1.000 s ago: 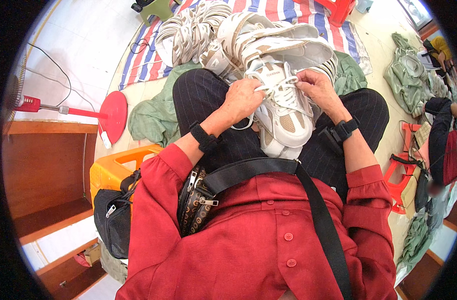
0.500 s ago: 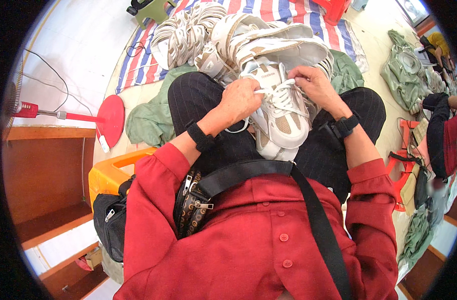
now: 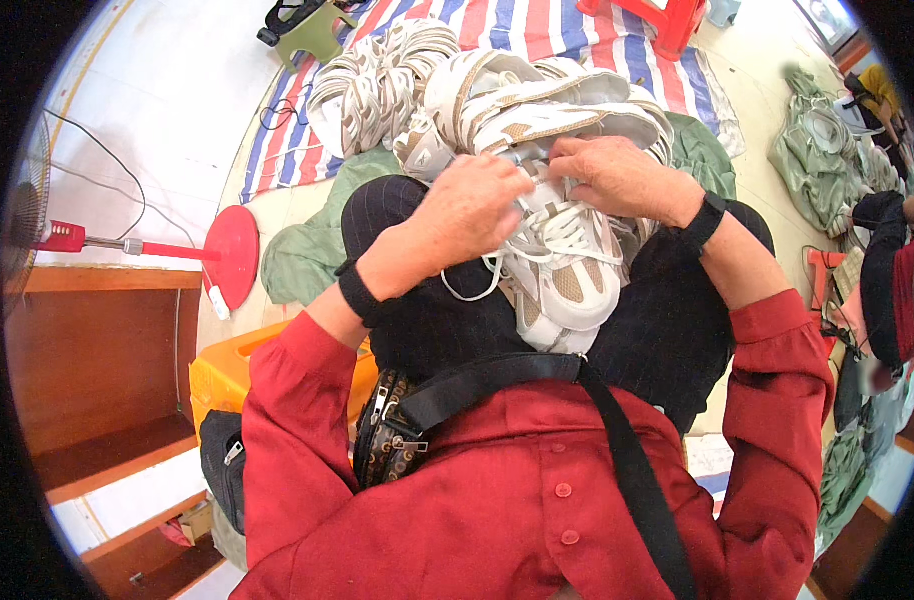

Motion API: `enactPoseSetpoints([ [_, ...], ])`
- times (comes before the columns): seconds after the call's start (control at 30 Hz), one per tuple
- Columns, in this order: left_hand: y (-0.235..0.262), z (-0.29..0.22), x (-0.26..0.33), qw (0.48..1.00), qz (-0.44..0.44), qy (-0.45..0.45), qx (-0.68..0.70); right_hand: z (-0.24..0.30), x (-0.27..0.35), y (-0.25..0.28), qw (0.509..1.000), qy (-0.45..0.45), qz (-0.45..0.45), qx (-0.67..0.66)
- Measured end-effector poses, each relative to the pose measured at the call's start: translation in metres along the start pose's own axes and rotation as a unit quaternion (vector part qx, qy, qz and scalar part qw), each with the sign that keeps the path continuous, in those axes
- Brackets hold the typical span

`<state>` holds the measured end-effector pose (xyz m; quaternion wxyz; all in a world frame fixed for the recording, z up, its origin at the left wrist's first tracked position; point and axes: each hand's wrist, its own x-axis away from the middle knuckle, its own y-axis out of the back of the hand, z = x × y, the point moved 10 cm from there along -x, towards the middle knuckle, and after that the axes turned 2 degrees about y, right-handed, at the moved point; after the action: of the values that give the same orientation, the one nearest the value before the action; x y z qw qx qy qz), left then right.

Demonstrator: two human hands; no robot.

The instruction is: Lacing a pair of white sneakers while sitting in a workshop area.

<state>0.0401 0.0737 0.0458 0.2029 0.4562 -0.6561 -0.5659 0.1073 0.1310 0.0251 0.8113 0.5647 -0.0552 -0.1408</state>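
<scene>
A white and beige sneaker (image 3: 567,280) rests on my lap, toe toward me, with its white laces loose. My left hand (image 3: 472,205) grips the left side of its upper and a loop of lace hangs below the hand. My right hand (image 3: 617,175) pinches the laces near the shoe's top from the right. Both wrists wear black bands. Just beyond my hands lies a heap of similar sneakers (image 3: 497,95) on a green cloth (image 3: 307,260).
A striped red, white and blue mat (image 3: 577,30) covers the floor ahead. A red stand fan (image 3: 177,245) lies at left beside a wooden bench (image 3: 107,350). An orange crate (image 3: 227,370) sits by my left hip. Another person (image 3: 892,270) sits at right among green bags.
My hands have slid up the shoe toward its top, and the two hands have come closer together over the laces.
</scene>
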Motion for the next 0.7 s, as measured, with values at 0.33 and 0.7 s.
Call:
enactPoseSetpoints([
  [0.33,-0.041,0.006,-0.019,0.978,0.205,-0.024,0.002,0.022,-0.003,-0.008,0.98,0.126,0.042,0.147],
  [0.7,-0.056,0.0,-0.022,0.974,0.195,-0.114,-0.038,0.025,0.0,-0.019,0.948,0.203,0.019,0.243],
])
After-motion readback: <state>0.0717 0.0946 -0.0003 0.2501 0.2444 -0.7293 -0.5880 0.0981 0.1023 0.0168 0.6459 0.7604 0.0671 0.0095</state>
